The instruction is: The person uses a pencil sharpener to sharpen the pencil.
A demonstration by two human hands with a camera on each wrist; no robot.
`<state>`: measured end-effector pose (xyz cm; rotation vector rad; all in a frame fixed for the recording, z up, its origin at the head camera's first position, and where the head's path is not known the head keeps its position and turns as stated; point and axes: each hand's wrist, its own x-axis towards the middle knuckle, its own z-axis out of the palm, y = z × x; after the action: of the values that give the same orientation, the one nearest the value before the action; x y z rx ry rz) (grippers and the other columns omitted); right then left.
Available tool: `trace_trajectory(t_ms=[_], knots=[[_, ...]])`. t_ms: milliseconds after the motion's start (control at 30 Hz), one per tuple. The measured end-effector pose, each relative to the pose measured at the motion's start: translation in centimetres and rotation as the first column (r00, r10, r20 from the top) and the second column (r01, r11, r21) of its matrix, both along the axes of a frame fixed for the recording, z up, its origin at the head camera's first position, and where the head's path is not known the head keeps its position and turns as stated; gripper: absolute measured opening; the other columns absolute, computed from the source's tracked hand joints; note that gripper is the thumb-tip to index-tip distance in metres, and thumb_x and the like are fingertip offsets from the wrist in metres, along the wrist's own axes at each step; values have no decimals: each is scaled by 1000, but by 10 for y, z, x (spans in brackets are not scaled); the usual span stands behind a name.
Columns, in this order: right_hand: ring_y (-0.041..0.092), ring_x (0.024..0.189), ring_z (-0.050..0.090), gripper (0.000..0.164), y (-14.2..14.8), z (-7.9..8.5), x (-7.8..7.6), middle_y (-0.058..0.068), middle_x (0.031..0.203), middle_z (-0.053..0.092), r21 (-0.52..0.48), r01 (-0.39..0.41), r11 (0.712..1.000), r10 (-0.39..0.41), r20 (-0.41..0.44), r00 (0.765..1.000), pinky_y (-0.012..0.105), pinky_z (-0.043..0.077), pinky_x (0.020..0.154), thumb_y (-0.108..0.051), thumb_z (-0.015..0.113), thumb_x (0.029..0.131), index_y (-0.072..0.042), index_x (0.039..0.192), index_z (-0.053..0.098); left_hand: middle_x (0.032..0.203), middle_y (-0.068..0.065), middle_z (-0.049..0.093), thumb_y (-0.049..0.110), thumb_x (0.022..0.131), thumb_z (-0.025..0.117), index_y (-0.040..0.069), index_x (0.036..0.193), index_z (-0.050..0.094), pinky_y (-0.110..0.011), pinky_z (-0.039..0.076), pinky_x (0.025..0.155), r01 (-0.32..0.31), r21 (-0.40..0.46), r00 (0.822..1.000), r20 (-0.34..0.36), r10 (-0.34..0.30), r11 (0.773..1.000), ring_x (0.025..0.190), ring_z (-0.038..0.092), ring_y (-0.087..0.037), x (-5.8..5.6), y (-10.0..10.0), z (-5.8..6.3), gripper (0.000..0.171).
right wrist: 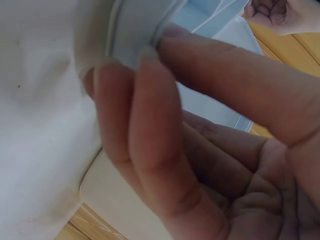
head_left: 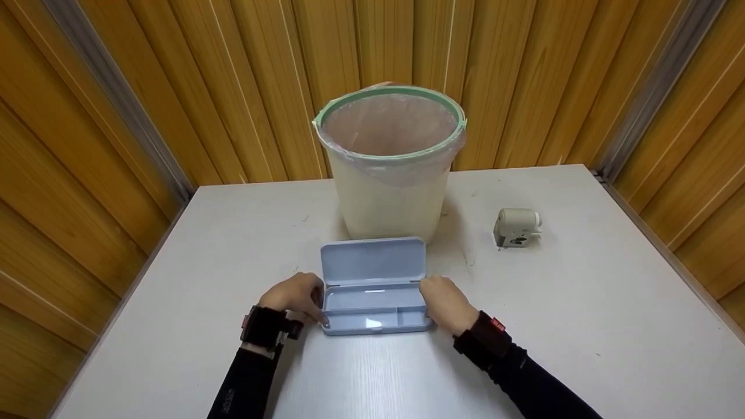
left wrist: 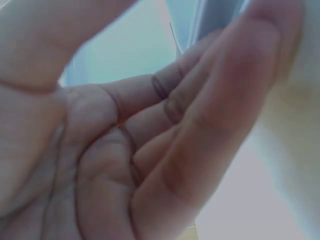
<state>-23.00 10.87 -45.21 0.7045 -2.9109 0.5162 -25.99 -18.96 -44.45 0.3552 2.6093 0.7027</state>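
Observation:
A light blue plastic pencil case (head_left: 372, 297) lies on the white table with its lid (head_left: 373, 262) raised at the back. Inside are a long shallow section and a front row split by a divider; nothing lies in them. At its left end, my left hand (head_left: 298, 295) grips the case, thumb near the front corner. My right hand (head_left: 447, 304) holds the opposite end by its side wall. In the right wrist view, fingertips (right wrist: 150, 90) press against the case's edge (right wrist: 137, 32). The left wrist view shows bent fingers reaching the case's blue edge (left wrist: 217, 20).
Right behind the lid stands a cream bin (head_left: 390, 203) with a green rim and a pinkish liner. To the right sits a small beige device (head_left: 515, 227) with a white knob. Wood-patterned walls (head_left: 372, 41) enclose the table (head_left: 192, 279).

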Motion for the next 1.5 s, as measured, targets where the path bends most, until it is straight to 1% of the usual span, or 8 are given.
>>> trace_trajectory(t_ms=[533, 667, 767, 933, 1033, 1167, 1300, 1500], knots=[[40, 68, 65, 20, 4, 0, 0, 24, 73, 65, -12, -17, 1000, 17, -38, 999, 47, 55, 63, 21, 72, 60, 11, 74, 62, 65, 1, 60, 12, 60, 93, 5, 71, 66, -24, 41, 55, -17, -49, 999, -51, 15, 999, 61, 52, -12, 5, 7, 4, 29], [41, 68, 65, 21, 3, 0, 1, 24, 73, 65, 18, -12, 1000, 13, -61, 998, 47, 55, 62, 20, 75, 61, 11, 75, 62, 64, 1, 60, 9, 67, 88, 7, 70, 64, -25, 42, 55, -32, -53, 990, -136, 25, 998, 60, 53, -13, 9, 15, 9, 24], [41, 67, 66, 21, 3, 1, 2, 24, 73, 66, 36, 2, 999, 0, -69, 998, 48, 55, 61, 18, 76, 60, 11, 74, 62, 70, -1, 62, 10, 72, 85, 5, 76, 65, -29, 46, 61, 34, -7, 968, -250, -35, 999, 65, 54, -14, 9, 26, 11, 21], [41, 66, 66, 21, 2, 2, 2, 24, 72, 65, 45, 8, 999, -4, -80, 997, 48, 55, 60, 18, 77, 60, 10, 73, 62, 89, -11, 71, 9, 80, 78, 1, 91, 69, -42, 55, 81, 224, -10, 895, -394, -210, 974, 85, 67, -25, 11, 47, 3, 17], [41, 66, 65, 21, 2, 1, 1, 24, 72, 65, 35, 5, 999, -2, -76, 997, 48, 55, 60, 19, 76, 60, 10, 73, 62, 90, -10, 73, 9, 81, 77, 3, 91, 71, -41, 56, 80, 236, -80, 874, -417, -248, 968, 87, 69, -27, 13, 58, -5, 13], [41, 66, 65, 20, 2, 0, 1, 24, 72, 66, 21, -1, 1000, 2, -74, 997, 48, 54, 60, 19, 74, 60, 10, 73, 62, 81, -6, 72, 8, 79, 77, 6, 84, 71, -37, 57, 71, 186, -143, 872, -431, -230, 972, 77, 69, -23, 16, 65, -12, 9], [40, 65, 65, 21, 2, 0, 2, 23, 70, 65, 27, -7, 1000, 10, -87, 996, 47, 54, 59, 20, 75, 60, 8, 70, 60, 77, -6, 72, 8, 78, 78, 6, 81, 71, -37, 56, 68, 176, -135, 871, -440, -218, 975, 73, 68, -22, 17, 66, -16, 8], [39, 66, 65, 23, 2, 1, 3, 22, 70, 65, 45, 1, 999, 3, -97, 995, 46, 54, 60, 18, 77, 58, 7, 70, 60, 76, -7, 68, 7, 79, 76, 4, 80, 66, -35, 53, 65, 169, -122, 891, -405, -205, 978, 71, 62, -20, 17, 68, -16, 10]])
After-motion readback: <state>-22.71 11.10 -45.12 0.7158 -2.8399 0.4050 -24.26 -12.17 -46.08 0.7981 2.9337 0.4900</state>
